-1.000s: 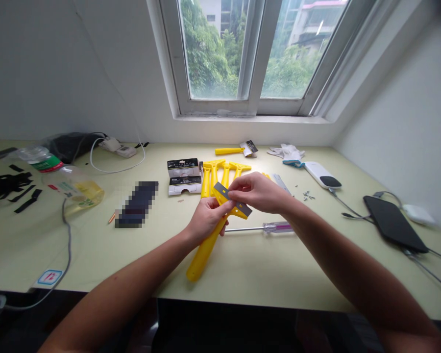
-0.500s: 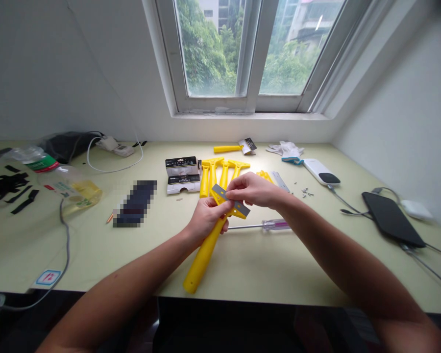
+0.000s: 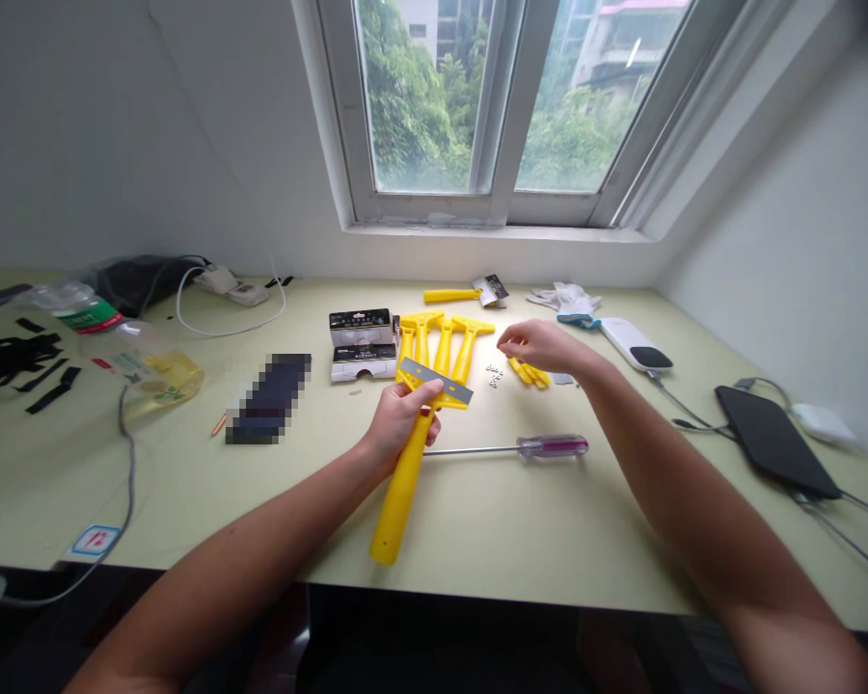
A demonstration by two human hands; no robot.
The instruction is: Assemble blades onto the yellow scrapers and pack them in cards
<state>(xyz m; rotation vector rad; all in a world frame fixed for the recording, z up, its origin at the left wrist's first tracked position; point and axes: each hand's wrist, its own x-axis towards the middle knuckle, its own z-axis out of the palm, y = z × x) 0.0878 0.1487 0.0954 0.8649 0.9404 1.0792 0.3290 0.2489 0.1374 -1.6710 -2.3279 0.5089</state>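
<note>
My left hand (image 3: 397, 424) is closed around the neck of a yellow scraper (image 3: 399, 501), its handle slanting down toward the table's front edge. A grey blade (image 3: 452, 388) with holes lies across the scraper head, pressed down by my left thumb. My right hand (image 3: 542, 345) hovers to the right, fingers bent and slightly apart, with nothing visible in them. Below it are small yellow pieces (image 3: 529, 374) and several tiny silvery nuts (image 3: 493, 374). Behind the held scraper lie several yellow scraper handles (image 3: 443, 347). A screwdriver (image 3: 550, 446) with a clear purple handle lies in front.
Left of the handles stands an open black-and-white box (image 3: 362, 361). Another scraper (image 3: 452, 296) and white gloves (image 3: 565, 297) are at the back. A white power bank (image 3: 633, 344) and black phone (image 3: 773, 439) with cables lie right; a bottle (image 3: 137, 357) lies left.
My right hand has let go of the blade and moved right and up, over the small yellow pieces. The left hand still holds the scraper, now turned slightly more upright.
</note>
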